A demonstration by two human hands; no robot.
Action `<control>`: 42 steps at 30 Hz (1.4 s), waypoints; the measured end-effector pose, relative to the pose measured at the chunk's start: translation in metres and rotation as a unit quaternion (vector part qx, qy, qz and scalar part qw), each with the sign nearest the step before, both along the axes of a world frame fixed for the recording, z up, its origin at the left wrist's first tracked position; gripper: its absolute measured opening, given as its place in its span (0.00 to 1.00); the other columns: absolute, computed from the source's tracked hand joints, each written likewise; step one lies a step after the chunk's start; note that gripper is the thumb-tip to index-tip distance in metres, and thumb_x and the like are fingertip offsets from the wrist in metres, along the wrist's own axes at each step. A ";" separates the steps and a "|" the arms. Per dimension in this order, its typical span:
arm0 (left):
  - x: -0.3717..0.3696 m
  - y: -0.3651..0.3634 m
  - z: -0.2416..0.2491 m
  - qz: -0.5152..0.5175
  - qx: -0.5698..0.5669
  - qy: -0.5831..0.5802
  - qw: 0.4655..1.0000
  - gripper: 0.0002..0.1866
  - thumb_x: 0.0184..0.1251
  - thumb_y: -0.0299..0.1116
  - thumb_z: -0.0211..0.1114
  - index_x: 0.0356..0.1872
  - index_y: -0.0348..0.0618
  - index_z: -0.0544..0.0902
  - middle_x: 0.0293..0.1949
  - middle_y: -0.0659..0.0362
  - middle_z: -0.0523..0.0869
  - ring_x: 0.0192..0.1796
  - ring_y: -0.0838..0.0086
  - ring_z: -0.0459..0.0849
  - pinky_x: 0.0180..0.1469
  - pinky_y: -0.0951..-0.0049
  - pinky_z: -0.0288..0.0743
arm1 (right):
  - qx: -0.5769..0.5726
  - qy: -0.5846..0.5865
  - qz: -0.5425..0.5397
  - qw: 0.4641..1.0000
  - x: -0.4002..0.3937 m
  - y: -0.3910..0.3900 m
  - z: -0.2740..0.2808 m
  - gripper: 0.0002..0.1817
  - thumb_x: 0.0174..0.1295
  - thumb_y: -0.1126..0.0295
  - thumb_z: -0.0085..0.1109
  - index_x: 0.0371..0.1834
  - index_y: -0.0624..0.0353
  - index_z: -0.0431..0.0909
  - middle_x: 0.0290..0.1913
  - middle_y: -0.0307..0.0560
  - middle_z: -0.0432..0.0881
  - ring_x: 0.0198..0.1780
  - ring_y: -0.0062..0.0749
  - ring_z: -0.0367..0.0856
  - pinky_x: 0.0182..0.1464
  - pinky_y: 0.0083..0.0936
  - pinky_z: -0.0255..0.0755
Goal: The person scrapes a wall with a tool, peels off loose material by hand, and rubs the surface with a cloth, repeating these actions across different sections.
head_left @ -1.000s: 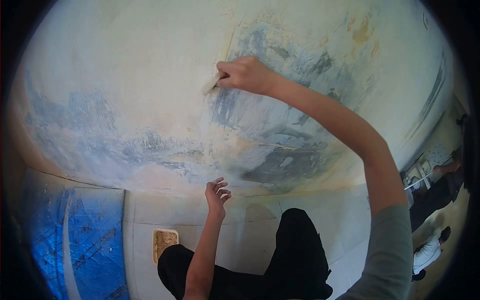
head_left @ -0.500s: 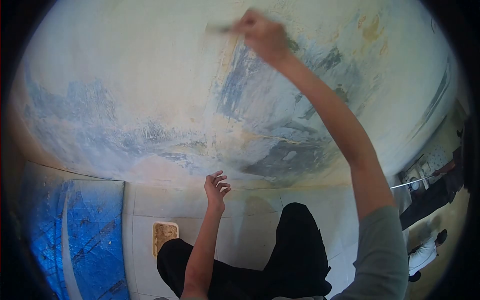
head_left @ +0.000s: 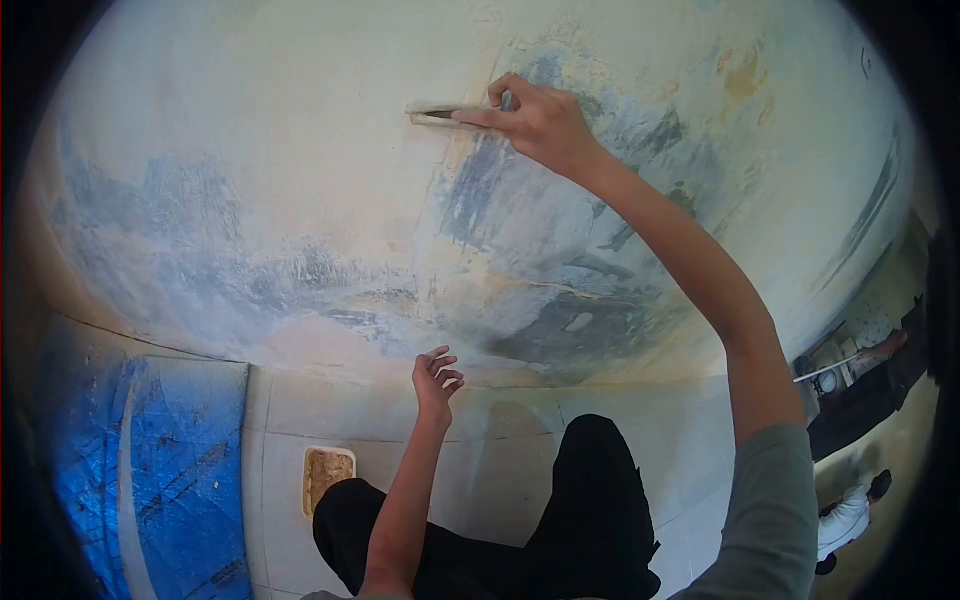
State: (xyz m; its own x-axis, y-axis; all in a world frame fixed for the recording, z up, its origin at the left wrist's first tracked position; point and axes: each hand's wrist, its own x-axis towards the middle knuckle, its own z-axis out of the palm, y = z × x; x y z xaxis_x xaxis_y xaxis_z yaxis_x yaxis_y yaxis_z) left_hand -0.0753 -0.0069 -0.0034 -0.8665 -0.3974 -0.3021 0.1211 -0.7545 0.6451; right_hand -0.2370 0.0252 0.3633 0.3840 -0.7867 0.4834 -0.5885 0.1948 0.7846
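Note:
My right hand [head_left: 545, 125] is raised against the upper part of a patchy wall [head_left: 300, 120]. Its fingers pinch the right end of a flat scraper [head_left: 432, 117], whose pale, narrow edge points left along the wall. The far side of the scraper is hidden by the fingers. Scraped blue-grey and cream patches lie just below and right of that hand. My left hand [head_left: 436, 382] hovers above my legs near the wall's foot, fingers loosely curled and apart, with nothing in it.
A shallow cream tub [head_left: 328, 480] with brownish stuff in it stands on the tiled floor [head_left: 500, 470] beside my knee. A blue sheet [head_left: 190, 480] lies at the left. Two other people are at the right, one near a pale rod [head_left: 825, 368].
My right hand has moved down the wall with the scraper. The left hand has barely shifted.

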 end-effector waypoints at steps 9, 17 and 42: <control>0.000 0.003 0.002 -0.001 0.009 -0.002 1.000 0.24 0.67 0.47 0.43 0.54 0.42 0.77 0.42 0.58 0.79 0.32 0.72 0.77 0.40 0.67 0.72 | -0.060 -0.067 0.011 0.996 -0.003 0.000 -0.017 0.18 0.55 0.71 0.65 0.45 0.30 0.86 0.35 0.31 0.74 0.29 0.20 0.81 0.27 0.21 0.77; 0.003 0.000 0.006 0.005 0.010 0.005 1.000 0.25 0.67 0.48 0.43 0.54 0.42 0.76 0.42 0.58 0.79 0.32 0.72 0.77 0.40 0.68 0.72 | -0.144 0.104 -0.049 0.983 -0.005 0.017 -0.016 0.17 0.56 0.73 0.60 0.50 0.45 0.85 0.43 0.33 0.75 0.33 0.24 0.79 0.30 0.22 0.75; 0.002 0.005 0.006 -0.001 -0.007 -0.008 1.000 0.25 0.68 0.47 0.42 0.54 0.41 0.76 0.42 0.58 0.78 0.31 0.72 0.77 0.39 0.68 0.72 | -0.128 0.236 -0.134 0.954 0.004 0.036 -0.022 0.24 0.59 0.67 0.58 0.61 0.54 0.76 0.69 0.35 0.70 0.40 0.30 0.70 0.42 0.30 0.64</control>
State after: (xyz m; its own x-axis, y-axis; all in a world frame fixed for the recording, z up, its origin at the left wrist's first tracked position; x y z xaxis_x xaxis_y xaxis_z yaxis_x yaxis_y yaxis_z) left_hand -0.0732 -0.0023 0.0023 -0.8627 -0.3995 -0.3101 0.1086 -0.7452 0.6580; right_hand -0.2327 0.0608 0.3409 0.4085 -0.7666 0.4954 -0.0839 0.5089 0.8567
